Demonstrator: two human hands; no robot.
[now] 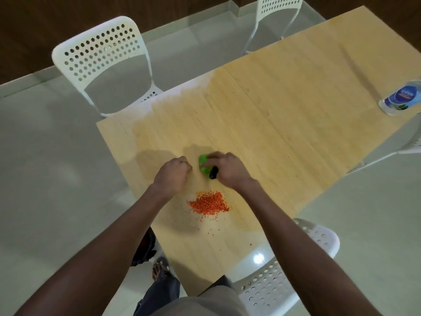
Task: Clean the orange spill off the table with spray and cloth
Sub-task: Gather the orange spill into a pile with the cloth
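A pile of small orange grains lies on the light wooden table near its front left corner, with stray grains scattered toward me. Just beyond the pile, my right hand grips a small green bottle-like item with a black end; my fingers curl over its top. My left hand rests beside it on the table with its fingers curled, and I see nothing in it. No cloth is visible.
A clear water bottle with a blue label stands at the table's right edge. White perforated chairs stand at the far left, at the far side and right below me. Pale tiled floor surrounds the table.
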